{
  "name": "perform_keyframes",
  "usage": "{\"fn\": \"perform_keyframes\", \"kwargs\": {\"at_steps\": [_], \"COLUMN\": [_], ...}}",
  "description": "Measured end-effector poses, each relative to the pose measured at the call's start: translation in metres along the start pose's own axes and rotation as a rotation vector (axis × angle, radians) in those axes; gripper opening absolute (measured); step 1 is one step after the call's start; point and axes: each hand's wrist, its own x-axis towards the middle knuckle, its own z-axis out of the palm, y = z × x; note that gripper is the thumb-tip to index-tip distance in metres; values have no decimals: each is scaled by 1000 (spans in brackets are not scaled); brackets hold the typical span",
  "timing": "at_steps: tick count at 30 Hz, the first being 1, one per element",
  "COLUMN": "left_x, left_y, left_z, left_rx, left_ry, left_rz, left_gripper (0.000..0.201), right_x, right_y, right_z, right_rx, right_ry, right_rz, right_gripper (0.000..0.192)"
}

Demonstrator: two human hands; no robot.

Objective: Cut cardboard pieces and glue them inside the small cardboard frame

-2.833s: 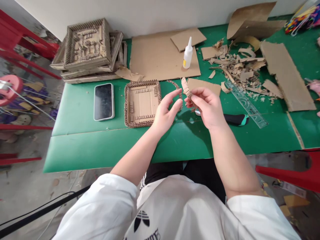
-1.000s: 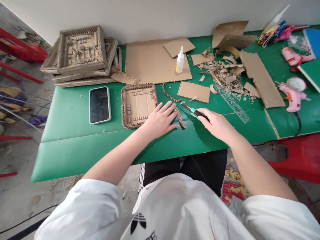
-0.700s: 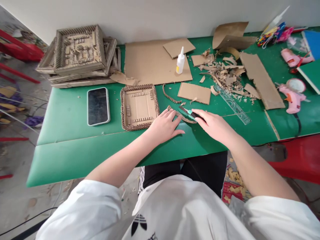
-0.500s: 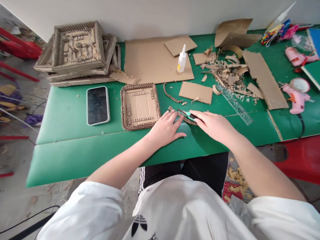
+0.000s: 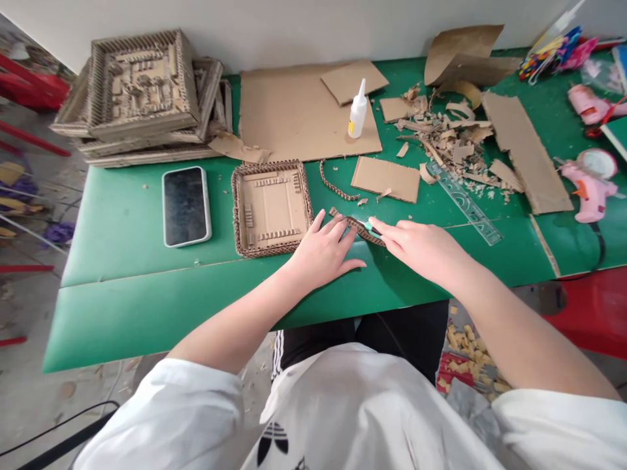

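With fingers spread, my left hand (image 5: 324, 251) presses a narrow strip of corrugated cardboard (image 5: 366, 234) against the green table. My right hand (image 5: 410, 245) is closed around a green-and-black utility knife (image 5: 371, 226), its blade at the strip just right of my left fingertips. Left of my left hand lies a square cardboard tray (image 5: 272, 207) with corrugated walls and short ribbed pieces inside. A second thin corrugated strip (image 5: 337, 189) curves on the table beyond my fingers. Behind the knife sits a flat cardboard rectangle (image 5: 386, 178).
A phone (image 5: 185, 207) lies at left, below stacked cardboard trays (image 5: 142, 91). A glue bottle (image 5: 358, 114) stands on a large cardboard sheet (image 5: 289, 111). Cardboard scraps (image 5: 455, 140), a clear ruler (image 5: 467, 205) and a pink glue gun (image 5: 588, 189) are at right.
The knife and my right hand have shifted slightly along the strip, and less of the knife shows. My left hand stays on the strip. The whole view has shifted a little.
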Motion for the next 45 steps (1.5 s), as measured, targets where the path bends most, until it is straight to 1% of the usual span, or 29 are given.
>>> {"fn": "perform_keyframes", "kwargs": {"at_steps": [5,8,15,24,32,36,41,45], "left_x": [1,2,1,2,2,1,1,6], "left_y": [0,0,-1,-2,-2,0,2,-1], "left_z": [-2,-2,-1,-2,-3,-2,2,6], "left_rx": [-23,-31,-41,-51,-42,-18,17,-4], "left_ry": [-14,-11,11,6,-3,-19,25,46], "left_rz": [-9,-10,-17,-27,-16,4,37,83], "left_gripper": [65,64,63,59,58,60,69,67], "right_x": [-1,-2,-3,-5,-11,-11,-12,-13], "right_y": [-4,-6,-11,-12,-14,-11,-10,-10], "right_z": [1,1,-7,-10,-11,-11,-9,-6], "right_rx": [-134,-178,-227,-235,-263,-263,-260,-245], "right_ry": [-51,-71,-62,-100,-120,-132,-119,-100], "right_rz": [-35,-65,-79,-83,-69,-67,-64,-69], "right_gripper": [50,54,60,65,65,61,61,61]}}
